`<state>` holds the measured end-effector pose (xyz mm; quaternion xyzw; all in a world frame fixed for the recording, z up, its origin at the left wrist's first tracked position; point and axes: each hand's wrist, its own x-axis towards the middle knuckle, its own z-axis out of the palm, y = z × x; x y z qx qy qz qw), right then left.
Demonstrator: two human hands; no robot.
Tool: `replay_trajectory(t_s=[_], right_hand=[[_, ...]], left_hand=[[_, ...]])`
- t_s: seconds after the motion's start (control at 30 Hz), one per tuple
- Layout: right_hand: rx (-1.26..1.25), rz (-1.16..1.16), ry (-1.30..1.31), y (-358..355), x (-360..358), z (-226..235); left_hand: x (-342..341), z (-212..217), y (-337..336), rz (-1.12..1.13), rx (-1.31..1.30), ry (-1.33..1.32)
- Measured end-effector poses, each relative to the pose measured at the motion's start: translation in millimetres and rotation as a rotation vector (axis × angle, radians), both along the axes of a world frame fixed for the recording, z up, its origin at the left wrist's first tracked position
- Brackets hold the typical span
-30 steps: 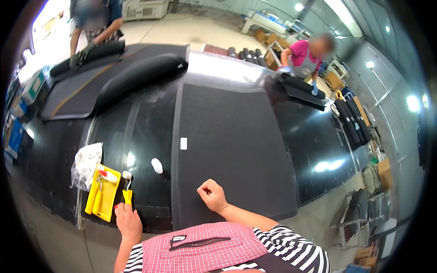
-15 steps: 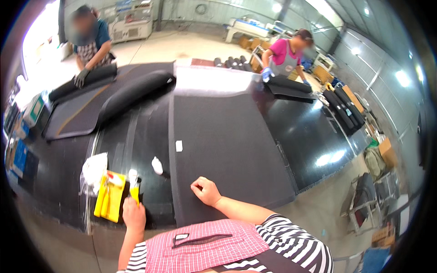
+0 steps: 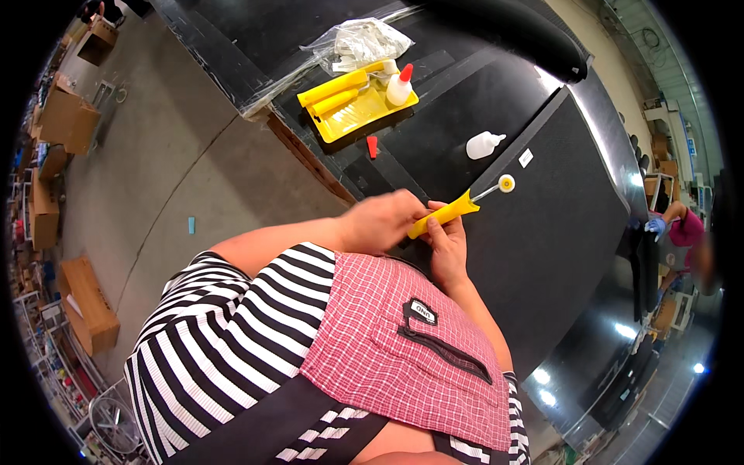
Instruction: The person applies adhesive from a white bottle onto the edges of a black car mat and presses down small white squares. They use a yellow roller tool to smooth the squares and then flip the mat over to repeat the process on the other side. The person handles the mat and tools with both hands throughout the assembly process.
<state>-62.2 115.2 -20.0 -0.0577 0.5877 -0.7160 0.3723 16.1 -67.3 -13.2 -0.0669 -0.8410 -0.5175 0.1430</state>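
My right hand (image 3: 449, 246) is closed around the yellow handle of a small roller (image 3: 449, 215), whose metal rod ends in a little white-and-yellow roller head above the black mat (image 3: 542, 225). Close to the handle's lower end is my left hand (image 3: 384, 222), slightly blurred, its fingers curled together; what they hold, if anything, is hidden. A white squeeze bottle (image 3: 484, 145) lies beside the mat's edge. In the yellow tray (image 3: 349, 124) are a yellow-handled tool and a white bottle with a red cap (image 3: 400, 85). A small red piece (image 3: 372, 147) lies near the tray.
A crumpled clear plastic bag (image 3: 364, 43) is behind the tray on the black table (image 3: 225, 54). A rolled black mat (image 3: 535, 31) lies at the far side. One co-worker (image 3: 686, 236) stands at the right. Cardboard boxes (image 3: 89, 306) are on the floor at left.
The view has swung round toward the left side of the table. My hands, apart before, are now together; the yellow handle, in my left hand before, is in my right.
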Motion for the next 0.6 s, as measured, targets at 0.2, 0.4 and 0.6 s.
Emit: replay_trajectory(t_s=[0.2,0.4,0.6], right_hand=[[0.010,-0.068,0.146,39,-7,5],[0.035,-0.299,0.148,59,-11,8],[0.372,-0.506,0.285,55,-41,8]], left_hand=[[-27,-17,-95,0.121,-1.036,0.122],[-58,-22,-114,0.065,-0.999,0.093],[-82,-15,-71,-0.121,-0.507,0.191]])
